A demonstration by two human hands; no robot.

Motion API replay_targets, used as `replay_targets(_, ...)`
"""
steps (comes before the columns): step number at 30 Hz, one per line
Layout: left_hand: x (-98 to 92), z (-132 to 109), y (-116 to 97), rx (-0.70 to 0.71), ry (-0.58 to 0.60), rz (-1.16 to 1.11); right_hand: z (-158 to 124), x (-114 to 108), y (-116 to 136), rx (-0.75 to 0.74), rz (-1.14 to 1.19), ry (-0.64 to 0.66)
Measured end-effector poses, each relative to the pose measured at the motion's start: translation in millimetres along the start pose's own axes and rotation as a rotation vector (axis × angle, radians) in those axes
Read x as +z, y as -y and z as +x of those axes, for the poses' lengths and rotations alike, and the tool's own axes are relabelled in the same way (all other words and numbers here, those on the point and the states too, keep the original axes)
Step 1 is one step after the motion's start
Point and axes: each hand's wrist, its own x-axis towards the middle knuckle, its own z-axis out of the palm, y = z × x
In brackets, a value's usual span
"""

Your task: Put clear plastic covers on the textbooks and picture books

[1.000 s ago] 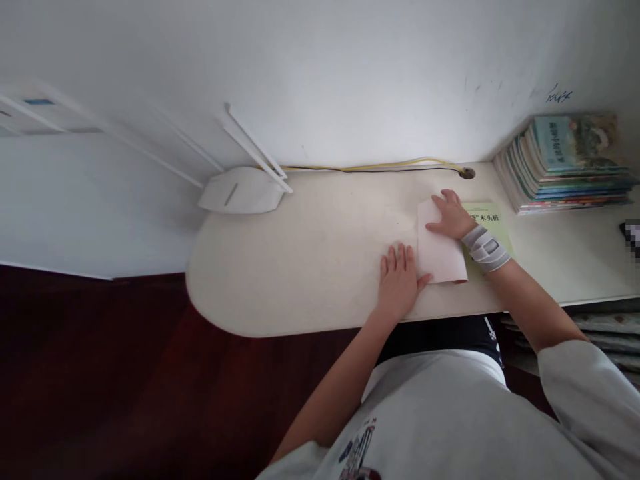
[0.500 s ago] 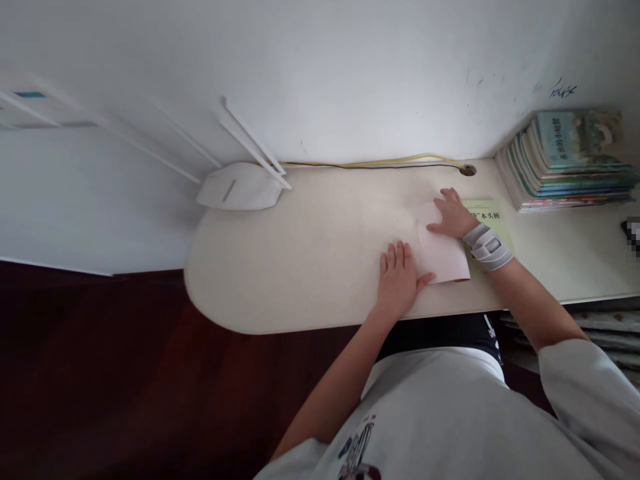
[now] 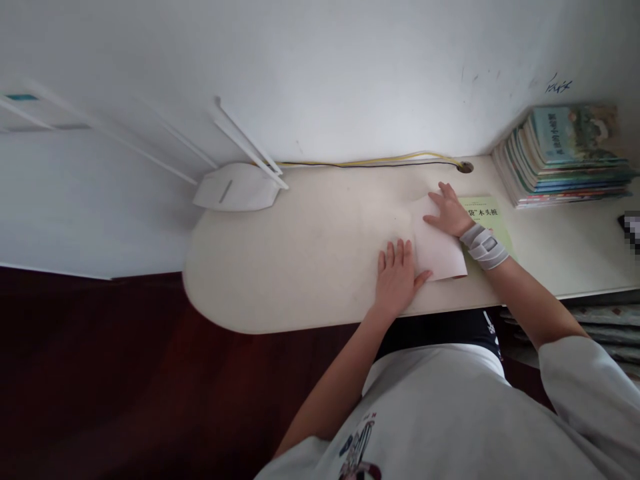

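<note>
On the white desk (image 3: 280, 267), a sheet of pale paper (image 3: 439, 243) lies partly over a green booklet (image 3: 487, 213). The right hand (image 3: 449, 213) is open and flat, and it presses on the upper part of the sheet. A bandage (image 3: 483, 245) is around its wrist. The left hand (image 3: 395, 280) is open too, and its thumb touches the sheet's lower left edge. A pile of books (image 3: 560, 160) stands further right.
</note>
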Motion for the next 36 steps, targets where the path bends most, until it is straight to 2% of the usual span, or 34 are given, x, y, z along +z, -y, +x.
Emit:
replay_targets(6,-2.1,-1.3,0.5,0.0,0.019,0.002,-41.8,-7.7,23.5,-0.129,-0.121,0.071)
replay_targets(9,-2.4,-1.5,0.7,0.007,0.013,-0.02,-57.0,-6.8,28.7,-0.118,-0.168,0.075)
replay_targets(17,-1.0,-3.1,3.2,0.019,-0.015,-0.075,-59.5,-3.0,38.9,-0.096,-0.21,0.04)
replay_targets(23,-1.1,-2.8,1.4,0.002,-0.009,-0.071,-64.6,-7.0,43.9,-0.092,-0.243,0.092)
replay_targets(27,1.2,-2.1,2.9,0.009,-0.016,-0.072,-66.1,-3.4,49.0,-0.073,-0.213,0.076)
replay_targets(31,1.5,-2.9,5.6,0.02,-0.034,-0.062,-59.0,-5.2,34.6,-0.048,0.001,-0.003)
replay_targets(33,-0.1,-5.7,3.1,0.04,-0.094,-0.042,-51.0,-7.3,18.9,-0.041,0.142,-0.074)
replay_targets(36,-2.2,-12.1,-10.9,0.243,-0.221,-0.001,-39.2,-5.2,-3.6,-0.016,0.262,-0.161)
